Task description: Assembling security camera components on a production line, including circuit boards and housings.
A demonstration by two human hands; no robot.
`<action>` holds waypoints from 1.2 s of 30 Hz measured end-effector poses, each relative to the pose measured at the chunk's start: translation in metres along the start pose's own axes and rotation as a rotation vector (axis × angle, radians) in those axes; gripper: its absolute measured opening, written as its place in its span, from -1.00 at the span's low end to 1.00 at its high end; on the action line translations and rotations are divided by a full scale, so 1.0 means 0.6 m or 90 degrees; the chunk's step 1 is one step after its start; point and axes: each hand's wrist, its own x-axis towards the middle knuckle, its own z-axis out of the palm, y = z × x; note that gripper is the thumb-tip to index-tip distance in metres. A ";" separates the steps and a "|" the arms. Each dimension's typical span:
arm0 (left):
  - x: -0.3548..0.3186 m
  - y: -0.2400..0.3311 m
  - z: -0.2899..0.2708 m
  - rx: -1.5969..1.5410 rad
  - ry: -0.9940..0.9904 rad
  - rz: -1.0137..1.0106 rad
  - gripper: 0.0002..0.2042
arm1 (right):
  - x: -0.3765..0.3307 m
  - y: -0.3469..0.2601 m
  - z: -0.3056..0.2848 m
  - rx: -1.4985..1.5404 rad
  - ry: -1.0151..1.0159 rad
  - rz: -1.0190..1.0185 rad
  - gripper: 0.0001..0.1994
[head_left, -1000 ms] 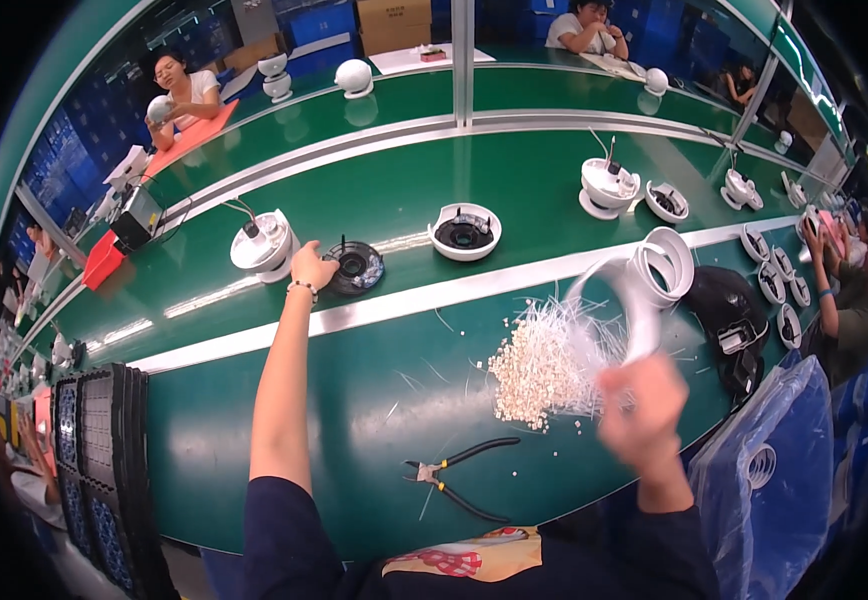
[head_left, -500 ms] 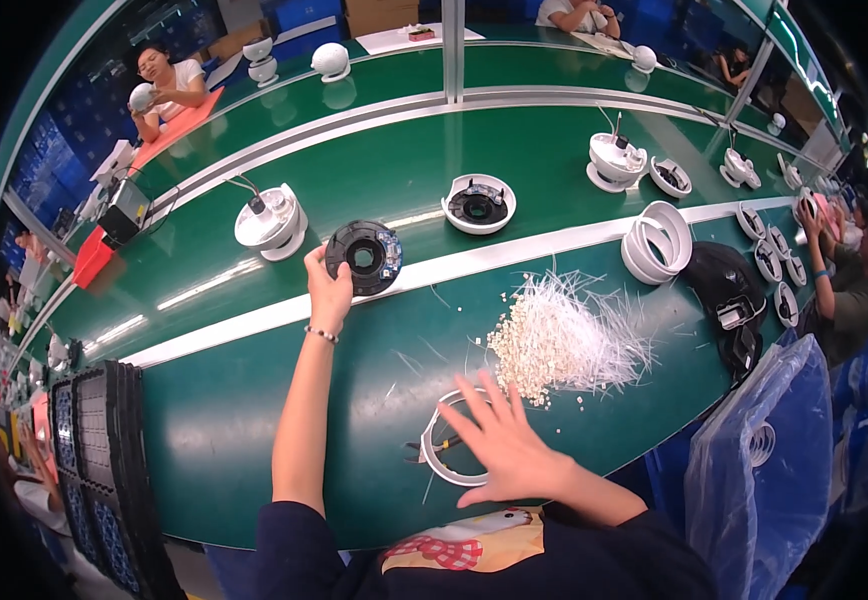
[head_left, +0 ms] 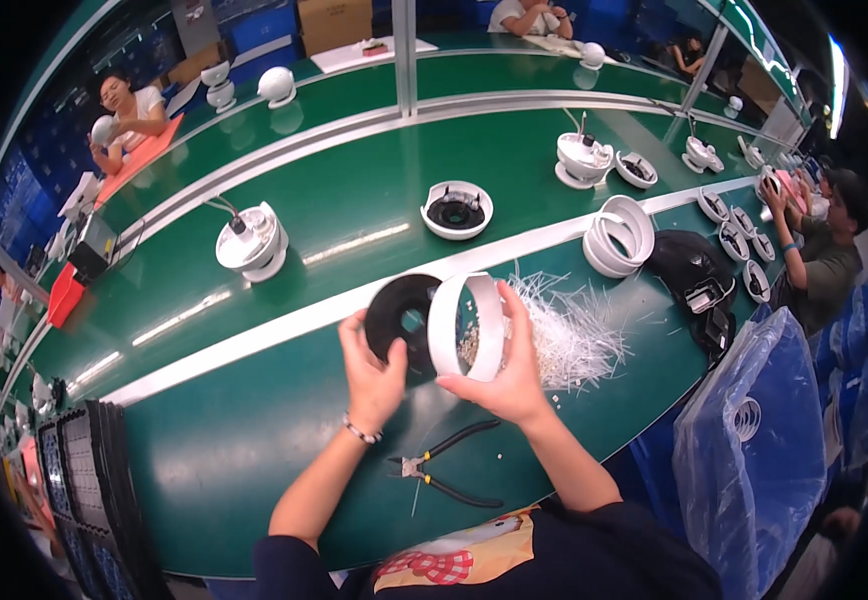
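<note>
Both hands have risen off the counter point(head_left: 254, 440): left hand point(head_left: 374, 375) now grips a black disc point(head_left: 404, 322), right hand point(head_left: 509, 375) clasps a white ring point(head_left: 466, 325), held face-to-face above it, seemingly for mating.

Left hand point(head_left: 372, 375) has black round part point(head_left: 402, 322); right hand point(head_left: 507, 378) has plain white ring point(head_left: 466, 326). Wrist bracelet point(head_left: 359, 432) is silver w/ dark beads. Table point(head_left: 254, 440) is deep green w/ pale grey-white stripe point(head_left: 254, 340) across it. Pliers point(head_left: 444, 468): black handles, steel head. Cable tie pile point(head_left: 569, 335) is white/translucent. Stacked rings point(head_left: 619, 235) white, next to black dome cover point(head_left: 689, 268). Bag point(head_left: 754, 430) is clear blue. Shirt point(head_left: 594, 560) is dark navy w/ yellow print & red-white check.
</note>
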 end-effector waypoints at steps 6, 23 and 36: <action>-0.015 0.032 -0.001 -0.347 -0.338 -0.276 -0.22 | -0.006 0.011 0.014 -0.156 -0.001 -0.060 0.11; -0.014 0.018 -0.002 -0.542 -0.143 -0.447 -0.46 | -0.026 -0.040 0.028 -0.250 -0.074 -0.198 0.09; -0.014 0.032 0.020 -0.464 -0.098 -0.359 -0.50 | -0.017 -0.033 0.032 -0.240 -0.068 -0.185 0.10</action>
